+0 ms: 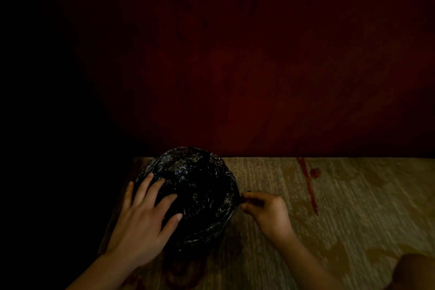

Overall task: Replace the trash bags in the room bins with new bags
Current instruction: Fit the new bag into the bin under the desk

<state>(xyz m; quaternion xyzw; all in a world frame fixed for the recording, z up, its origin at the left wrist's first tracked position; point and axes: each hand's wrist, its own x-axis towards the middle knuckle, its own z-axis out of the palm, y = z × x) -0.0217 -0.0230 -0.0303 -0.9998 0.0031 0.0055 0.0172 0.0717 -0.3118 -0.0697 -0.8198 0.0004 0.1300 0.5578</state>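
Two hands on black bag (193, 172) over bin (200, 240), far edge of carpet (353, 207), close against dark red wall (259, 77).

Left hand (141, 219) laid on bag's near-left side, fingers (153, 186) straight and spread, pressing film down; likely to steady bin and stop plastic slipping. Right hand (268, 212) at rim's right side, fingers (247, 195) curled, pinching small fold of bag; probably to pull slack or snug it round rim. Bag draped over mouth and down outside, crumpled. Fresh liner or old one: cannot tell in this dim light.
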